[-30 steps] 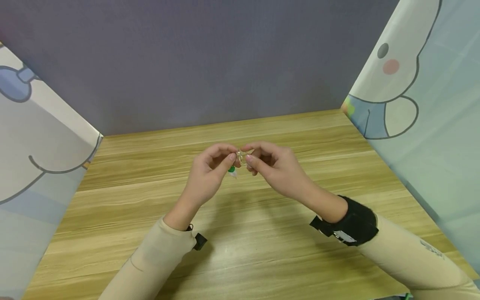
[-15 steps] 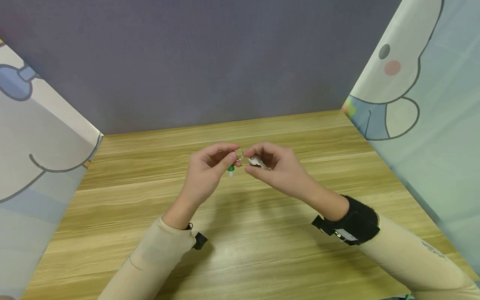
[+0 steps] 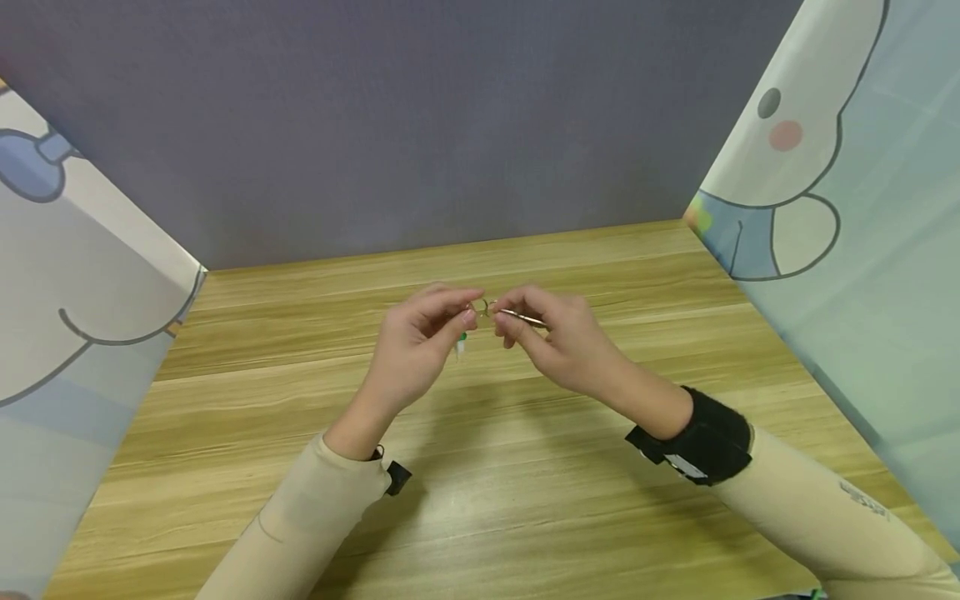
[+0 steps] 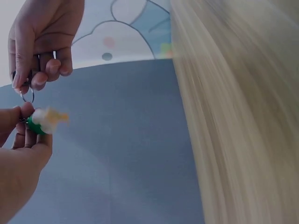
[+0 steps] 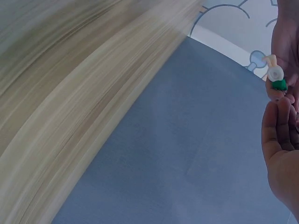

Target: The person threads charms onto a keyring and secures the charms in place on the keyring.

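Both hands meet above the middle of the table. My left hand (image 3: 420, 337) pinches a metal key ring (image 3: 485, 307) between thumb and fingers. From that hand hangs a small charm (image 4: 42, 122), green and white with a pale yellow-orange tip; it also shows in the right wrist view as a charm (image 5: 276, 77) beside the fingertips. My right hand (image 3: 558, 340) grips a silver key (image 3: 525, 317), seen edge-on, close to the ring. Whether the key is threaded on the ring is too small to tell. In the left wrist view the ring (image 4: 29, 97) spans the gap between the hands.
A wood-grain table (image 3: 480, 517) lies beneath the hands. Behind it rises a grey-purple panel (image 3: 450, 125). Cartoon-printed curtains flank it, one curtain (image 3: 97, 250) at left and one curtain (image 3: 885, 275) at right. Black straps (image 3: 705, 437) sit on the wrists.
My right fingers have shifted their grip; the key, seen flat half a second ago, is now edge-on. The charm swings slightly below my left hand, which otherwise stays in place.
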`<move>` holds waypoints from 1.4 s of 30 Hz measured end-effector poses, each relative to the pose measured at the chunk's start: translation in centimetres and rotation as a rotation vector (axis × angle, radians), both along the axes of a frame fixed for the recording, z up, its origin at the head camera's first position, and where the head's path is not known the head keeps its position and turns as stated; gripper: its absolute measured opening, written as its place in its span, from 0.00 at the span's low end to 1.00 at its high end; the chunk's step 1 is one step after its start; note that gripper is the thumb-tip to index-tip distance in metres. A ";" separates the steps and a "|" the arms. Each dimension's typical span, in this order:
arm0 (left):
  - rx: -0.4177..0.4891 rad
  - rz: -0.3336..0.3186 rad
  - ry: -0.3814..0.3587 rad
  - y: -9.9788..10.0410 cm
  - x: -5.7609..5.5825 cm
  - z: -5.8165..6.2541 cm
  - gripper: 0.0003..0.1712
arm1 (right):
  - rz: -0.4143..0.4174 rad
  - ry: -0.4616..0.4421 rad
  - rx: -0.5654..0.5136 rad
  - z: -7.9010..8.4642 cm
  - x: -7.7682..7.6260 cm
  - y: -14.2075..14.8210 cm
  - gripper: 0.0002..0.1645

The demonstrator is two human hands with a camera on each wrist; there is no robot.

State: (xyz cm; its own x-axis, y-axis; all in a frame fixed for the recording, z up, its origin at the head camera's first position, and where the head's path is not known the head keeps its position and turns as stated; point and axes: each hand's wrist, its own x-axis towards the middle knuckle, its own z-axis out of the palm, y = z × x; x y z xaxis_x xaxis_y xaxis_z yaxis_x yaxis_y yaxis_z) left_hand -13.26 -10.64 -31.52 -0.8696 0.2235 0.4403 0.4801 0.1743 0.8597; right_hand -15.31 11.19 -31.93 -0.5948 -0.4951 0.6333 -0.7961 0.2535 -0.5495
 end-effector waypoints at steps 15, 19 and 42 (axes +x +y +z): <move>-0.123 -0.029 0.121 -0.1 -0.2 -0.7 0.15 | -0.002 -0.229 0.001 0.2 0.1 0.2 0.13; -0.059 -0.073 0.027 -0.3 -0.2 -0.7 0.17 | -0.025 -0.299 -0.022 0.4 0.2 0.2 0.16; -0.286 -0.113 0.382 -0.8 -0.8 -1.6 0.02 | -0.041 -0.297 0.020 0.6 0.0 0.0 0.07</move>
State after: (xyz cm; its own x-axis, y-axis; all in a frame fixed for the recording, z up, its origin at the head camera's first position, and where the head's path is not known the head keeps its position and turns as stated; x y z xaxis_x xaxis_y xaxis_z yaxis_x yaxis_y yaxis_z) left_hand -14.05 -11.39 -33.16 -0.6216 0.4657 0.6298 0.7810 0.3069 0.5439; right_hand -15.27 11.22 -31.38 -0.7723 -0.4772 0.4193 -0.5903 0.2951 -0.7513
